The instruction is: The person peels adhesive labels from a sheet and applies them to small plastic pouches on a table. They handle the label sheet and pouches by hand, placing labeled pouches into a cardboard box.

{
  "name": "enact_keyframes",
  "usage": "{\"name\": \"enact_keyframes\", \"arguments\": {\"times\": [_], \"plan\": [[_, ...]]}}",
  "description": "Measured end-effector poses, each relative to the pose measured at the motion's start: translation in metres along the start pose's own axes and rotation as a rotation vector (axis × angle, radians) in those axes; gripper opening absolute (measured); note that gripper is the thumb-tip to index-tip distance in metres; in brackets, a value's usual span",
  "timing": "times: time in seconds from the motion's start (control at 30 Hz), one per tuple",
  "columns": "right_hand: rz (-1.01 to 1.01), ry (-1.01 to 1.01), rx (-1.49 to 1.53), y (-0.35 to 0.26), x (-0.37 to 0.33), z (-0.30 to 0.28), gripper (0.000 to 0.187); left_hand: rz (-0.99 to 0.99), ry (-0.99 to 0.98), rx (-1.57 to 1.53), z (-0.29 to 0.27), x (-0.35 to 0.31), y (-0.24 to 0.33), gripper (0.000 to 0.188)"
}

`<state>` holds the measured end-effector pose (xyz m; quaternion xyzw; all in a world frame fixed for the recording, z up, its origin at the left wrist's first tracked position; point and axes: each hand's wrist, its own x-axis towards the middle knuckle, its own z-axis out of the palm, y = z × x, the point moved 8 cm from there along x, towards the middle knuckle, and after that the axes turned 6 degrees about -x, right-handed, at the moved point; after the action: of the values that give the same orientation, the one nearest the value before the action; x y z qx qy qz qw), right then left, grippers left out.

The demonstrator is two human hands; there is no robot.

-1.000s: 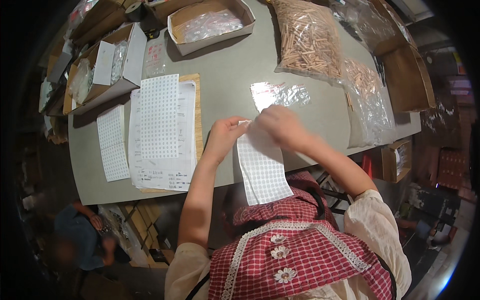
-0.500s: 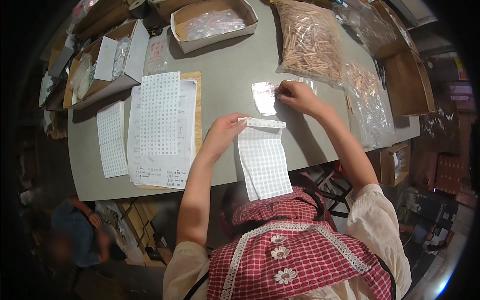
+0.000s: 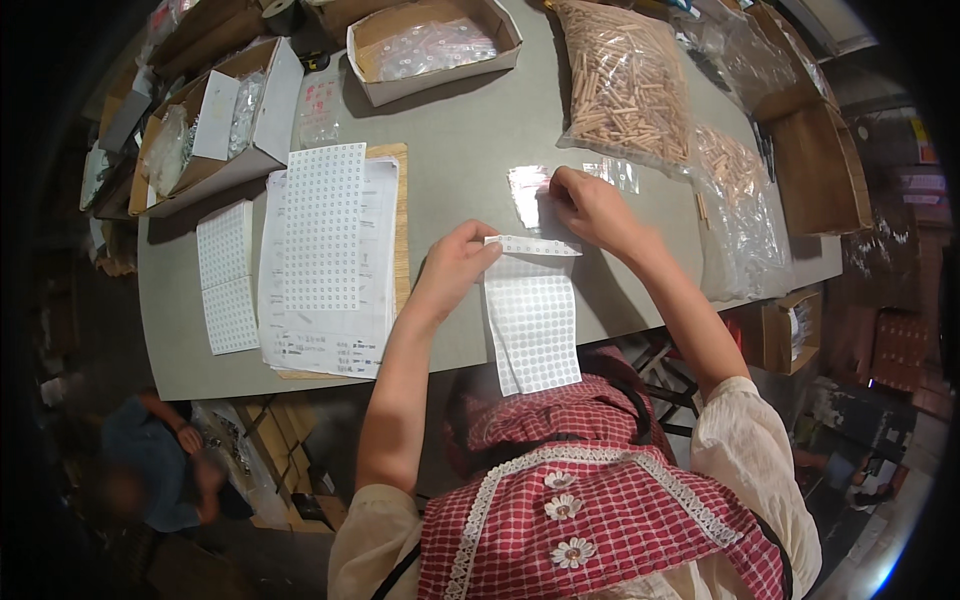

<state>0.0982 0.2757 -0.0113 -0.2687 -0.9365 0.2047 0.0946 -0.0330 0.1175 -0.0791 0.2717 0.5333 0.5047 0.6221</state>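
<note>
My left hand pinches the folded top edge of a sheet of round stickers between thumb and fingers. The sheet hangs over the table's front edge toward my lap, its top strip turned back to show small printed marks. My right hand is beyond it, fingers curled and pressed together at the right side of a small shiny clear plastic bag lying flat. Whatever those fingertips hold, if anything, is hidden beneath them. Another small clear bag lies just past the right hand.
More sticker sheets lie left on papers and a board. A big bag of wooden dowels and a looser dowel bag stand right. Open cardboard boxes line the back. Another person is at lower left.
My right hand has shifted slightly, its fingers now lower over the small bag's right side. The left hand keeps its hold on the sticker sheet. The whole view has moved a little.
</note>
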Motion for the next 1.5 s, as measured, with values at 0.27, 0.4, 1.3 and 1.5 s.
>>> {"name": "enact_keyframes", "arguments": {"times": [0.27, 0.4, 1.3, 1.5], "plan": [[0.234, -0.120, -0.151, -0.014, -0.006, -0.021, 0.021, 0.020, 0.121, 0.054, 0.002, -0.002, 0.006, 0.013], [-0.129, 0.001, 0.062, -0.077, -0.014, -0.007, 0.018, -0.010, 0.118, -0.040, 0.006, 0.000, 0.007, 0.015], [0.286, -0.065, 0.305, 0.016, -0.008, -0.007, 0.013, -0.015, 0.121, -0.059, 0.002, 0.005, -0.001, 0.031], [0.141, -0.070, 0.148, 0.021, 0.002, 0.014, 0.018, -0.040, 0.095, -0.023, 0.001, 0.005, 0.000, 0.029]]}}
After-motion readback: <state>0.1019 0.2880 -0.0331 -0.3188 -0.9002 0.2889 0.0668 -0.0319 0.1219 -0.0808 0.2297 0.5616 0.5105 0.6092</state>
